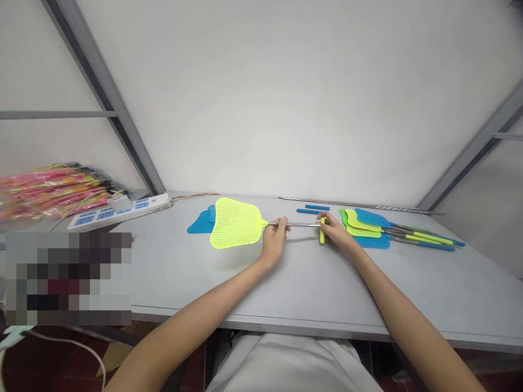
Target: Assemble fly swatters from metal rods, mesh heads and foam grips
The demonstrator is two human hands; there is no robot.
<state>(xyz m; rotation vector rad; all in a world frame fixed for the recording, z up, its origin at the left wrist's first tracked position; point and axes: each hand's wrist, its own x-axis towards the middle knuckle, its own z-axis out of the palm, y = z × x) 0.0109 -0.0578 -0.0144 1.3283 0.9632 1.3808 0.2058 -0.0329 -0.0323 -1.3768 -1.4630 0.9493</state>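
Note:
A yellow fly swatter (237, 224) with a perforated head and a thin metal rod is held level above the table. My left hand (275, 239) is closed around the rod close to the head. At the rod's other end, my right hand (335, 230) pinches a short yellow handle sleeve (322, 233), which stands crosswise to the rod. Whether the rod touches the sleeve is hard to see. Behind the yellow head lie blue fly swatter heads (199, 223), partly hidden. Right of my right hand is a pile of blue, yellow and green fly swatters (370, 219).
Two blue handle sleeves (312, 210) lie beyond my hands. Long metal rods (359, 205) run along the wall at the table's back. On the left are a white power strip (120, 211) with a plug in it and clear-wrapped colourful bundles (53, 190). The table's front edge (286, 324) is near my body.

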